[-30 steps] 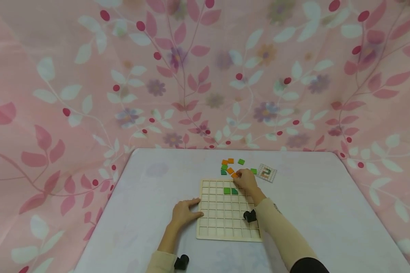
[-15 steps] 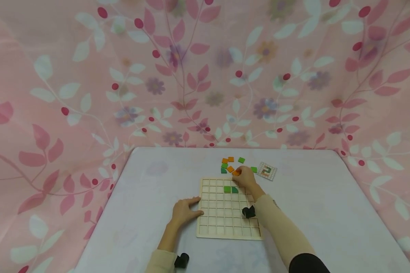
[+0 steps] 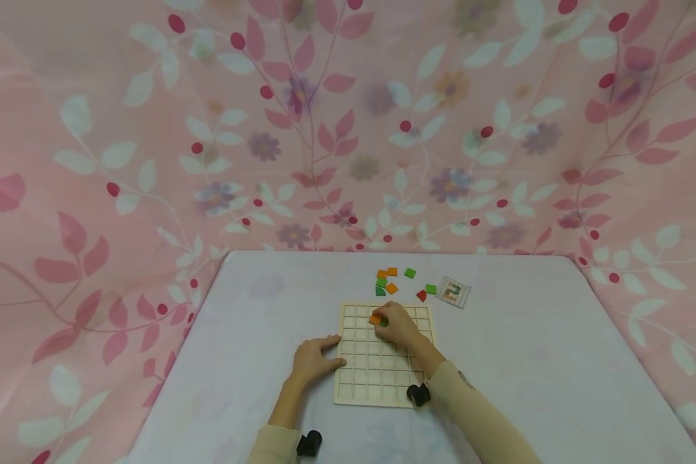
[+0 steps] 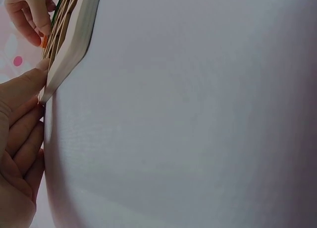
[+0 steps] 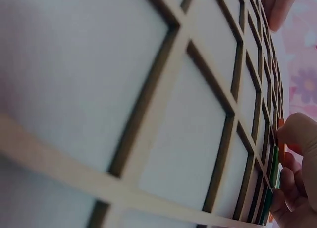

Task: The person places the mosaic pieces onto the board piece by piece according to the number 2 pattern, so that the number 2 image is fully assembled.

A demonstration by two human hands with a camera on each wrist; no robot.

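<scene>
A pale wooden grid board [image 3: 364, 405] lies on the white table. My left hand [image 3: 312, 359] rests at its left edge; in the left wrist view the thumb touches the rim and the other fingers lie along the side. My right hand [image 3: 399, 325] reaches over the board's upper part and pinches an orange square tile [image 3: 374, 319] between thumb and fingertips. Just beside that tile a bit of green tile [image 3: 385, 321] shows, mostly hidden under the right hand. The right wrist view has the orange tile [image 5: 281, 126] close over the grid, next to a dark green edge.
Beyond the board lie several loose tiles: orange [image 3: 392, 272], light green [image 3: 410, 273], dark green [image 3: 380, 291] and a red quarter-round one [image 3: 421, 295]. To their right is a small gridded pattern card [image 3: 454, 292]. A pink floral cloth [image 3: 348, 161] hangs behind the table.
My right hand has picked an orange tile from the loose ones and brought it left and nearer, over the board. The red tile has come into sight. The left hand stays put.
</scene>
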